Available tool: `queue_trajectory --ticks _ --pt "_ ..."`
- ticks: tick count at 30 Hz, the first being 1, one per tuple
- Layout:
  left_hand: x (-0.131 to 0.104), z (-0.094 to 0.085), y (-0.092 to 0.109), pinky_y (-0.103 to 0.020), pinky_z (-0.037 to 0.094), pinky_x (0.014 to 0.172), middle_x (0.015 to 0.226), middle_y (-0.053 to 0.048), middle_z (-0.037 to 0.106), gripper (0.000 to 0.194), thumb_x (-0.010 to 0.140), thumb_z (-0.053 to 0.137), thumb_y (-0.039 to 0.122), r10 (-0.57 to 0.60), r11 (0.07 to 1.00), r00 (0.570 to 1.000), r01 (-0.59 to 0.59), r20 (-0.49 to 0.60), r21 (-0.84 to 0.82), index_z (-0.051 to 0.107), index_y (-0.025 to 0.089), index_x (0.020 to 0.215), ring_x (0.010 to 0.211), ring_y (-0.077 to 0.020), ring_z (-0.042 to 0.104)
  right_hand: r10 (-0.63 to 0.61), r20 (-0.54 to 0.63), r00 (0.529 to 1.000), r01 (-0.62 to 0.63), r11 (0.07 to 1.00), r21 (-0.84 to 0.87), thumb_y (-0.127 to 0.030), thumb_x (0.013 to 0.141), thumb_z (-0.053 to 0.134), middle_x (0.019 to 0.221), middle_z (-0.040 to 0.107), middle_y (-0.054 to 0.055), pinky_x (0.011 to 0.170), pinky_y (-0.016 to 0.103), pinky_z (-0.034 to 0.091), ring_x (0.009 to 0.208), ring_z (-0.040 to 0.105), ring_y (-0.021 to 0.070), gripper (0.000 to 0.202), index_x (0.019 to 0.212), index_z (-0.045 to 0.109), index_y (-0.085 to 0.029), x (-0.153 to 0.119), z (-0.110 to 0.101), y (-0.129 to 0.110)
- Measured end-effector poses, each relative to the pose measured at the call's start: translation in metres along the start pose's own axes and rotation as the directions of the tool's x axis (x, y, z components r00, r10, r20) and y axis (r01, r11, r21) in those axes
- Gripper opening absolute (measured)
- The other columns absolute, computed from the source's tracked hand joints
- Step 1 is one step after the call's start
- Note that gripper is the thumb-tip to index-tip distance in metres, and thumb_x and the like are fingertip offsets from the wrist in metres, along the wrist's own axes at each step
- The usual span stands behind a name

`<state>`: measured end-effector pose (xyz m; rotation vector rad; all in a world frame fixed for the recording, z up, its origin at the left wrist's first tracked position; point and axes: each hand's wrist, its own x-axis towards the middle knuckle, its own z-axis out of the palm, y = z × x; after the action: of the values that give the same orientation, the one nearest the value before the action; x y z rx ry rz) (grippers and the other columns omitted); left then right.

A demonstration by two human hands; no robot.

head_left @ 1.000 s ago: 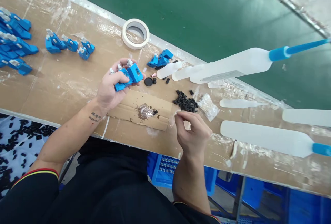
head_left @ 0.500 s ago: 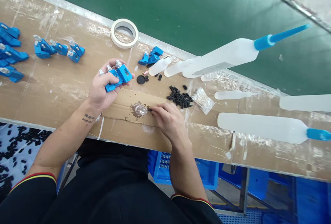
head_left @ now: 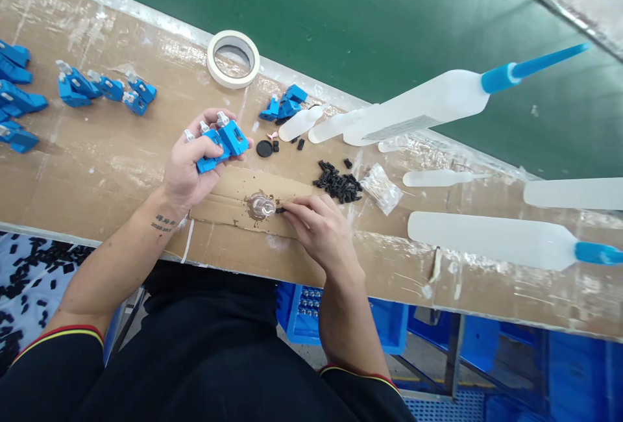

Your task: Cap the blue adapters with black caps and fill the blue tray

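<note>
A long workbench covered in brown cardboard (head_left: 121, 169) is running across the view, its top showing glossy tape and whitish residue. A smooth green surface (head_left: 316, 13) is extending past its far edge; a blue plastic crate (head_left: 389, 328) is standing below the near edge. The left hand (head_left: 182, 169) is gripping three blue plastic parts with white fittings (head_left: 236, 139) over the bench. The right hand (head_left: 324, 227) is pinching a small black piece (head_left: 280, 210) above a flat cardboard strip (head_left: 219, 208), just beside a clear glossy blob (head_left: 263, 207). Loose black pieces (head_left: 339, 184) are lying heaped nearby.
</note>
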<state>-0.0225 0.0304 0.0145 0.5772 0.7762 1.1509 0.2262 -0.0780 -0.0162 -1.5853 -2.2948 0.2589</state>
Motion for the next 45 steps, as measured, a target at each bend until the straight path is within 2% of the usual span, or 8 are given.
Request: queue_trajectory --ticks 12,19,22,25,32,35,39,45 --pt "0.000 -0.002 0.000 -0.033 0.058 0.074 0.084 -0.002 0.067 0.038 0.057 0.056 0.012 -0.003 1.000 0.999 0.004 0.034 -0.015 0.063 0.021 0.093 0.090 -0.0234 0.072 -0.147 0.032 0.989 0.147 0.989 0.026 -0.015 0.097 0.061 0.100 0.078 0.003 0.078 0.037 0.051 0.082 0.060 0.0189 0.015 0.095 0.074 -0.023 0.000 -0.002 -0.005" --pt "0.001 -0.002 -0.001 -0.032 0.057 0.073 0.085 -0.002 0.067 0.038 0.056 0.056 0.012 0.001 0.999 1.000 0.000 0.027 -0.038 0.063 0.021 0.092 0.089 -0.0222 0.072 0.023 -0.074 0.997 -0.003 0.968 0.251 -0.016 0.091 0.067 0.090 0.077 0.002 0.076 0.038 0.052 0.080 0.064 0.0193 0.011 0.089 0.073 -0.025 -0.005 -0.002 -0.002" --pt "0.001 -0.003 -0.001 -0.033 0.058 0.075 0.085 -0.002 0.068 0.037 0.057 0.056 0.012 -0.014 0.999 1.000 0.015 0.025 -0.050 0.064 0.021 0.092 0.090 -0.0228 0.073 0.306 -0.276 0.911 -0.073 0.779 0.622 -0.021 0.085 0.073 0.080 0.072 0.001 0.070 0.037 0.052 0.077 0.065 0.0195 0.006 0.086 0.072 -0.027 -0.012 0.001 0.000" --pt "0.000 -0.002 0.000 -0.034 0.059 0.074 0.085 -0.003 0.068 0.035 0.058 0.056 0.011 -0.019 0.999 1.000 0.020 0.015 -0.050 0.065 0.021 0.090 0.092 -0.0249 0.073 0.498 -0.274 0.823 -0.065 0.560 0.826 -0.034 0.086 0.070 0.077 0.066 0.003 0.058 0.033 0.047 0.072 0.061 0.0191 0.006 0.085 0.069 -0.028 -0.016 0.004 0.000" --pt "0.000 -0.001 0.000 -0.034 0.060 0.074 0.084 -0.004 0.069 0.032 0.059 0.058 0.011 -0.003 0.998 1.000 0.005 0.027 -0.068 0.067 0.022 0.088 0.095 -0.0271 0.073 0.522 -0.173 0.835 -0.074 0.418 0.905 -0.041 0.088 0.067 0.073 0.061 0.002 0.051 0.030 0.042 0.065 0.054 0.0171 0.014 0.080 0.067 -0.029 -0.010 0.001 -0.009" --pt "0.000 -0.001 -0.001 -0.035 0.060 0.075 0.082 -0.003 0.068 0.034 0.058 0.057 0.011 -0.002 0.999 1.000 0.003 0.025 -0.052 0.066 0.021 0.088 0.092 -0.0256 0.073 0.452 -0.256 0.854 -0.068 0.586 0.807 -0.033 0.085 0.074 0.074 0.067 0.002 0.058 0.034 0.050 0.072 0.063 0.0192 0.006 0.081 0.072 -0.029 -0.004 -0.005 -0.019" --pt "0.000 -0.002 -0.002 -0.034 0.059 0.076 0.082 -0.001 0.067 0.044 0.057 0.056 0.011 -0.034 0.998 0.999 0.036 0.030 -0.056 0.065 0.020 0.098 0.089 -0.0230 0.073 0.126 -0.219 0.968 -0.032 0.921 0.389 -0.016 0.087 0.074 0.085 0.077 0.001 0.073 0.039 0.054 0.078 0.069 0.0191 0.012 0.087 0.077 -0.028 0.006 -0.016 -0.030" --pt "0.001 -0.004 -0.005 -0.032 0.059 0.076 0.081 0.000 0.067 0.052 0.059 0.055 0.012 -0.020 0.999 0.999 0.023 0.048 -0.049 0.063 0.020 0.109 0.090 -0.0229 0.074 -0.128 -0.015 0.992 0.128 0.987 0.098 -0.018 0.095 0.066 0.093 0.079 0.003 0.070 0.036 0.053 0.077 0.061 0.0186 0.012 0.091 0.075 -0.023 0.024 -0.020 -0.035"
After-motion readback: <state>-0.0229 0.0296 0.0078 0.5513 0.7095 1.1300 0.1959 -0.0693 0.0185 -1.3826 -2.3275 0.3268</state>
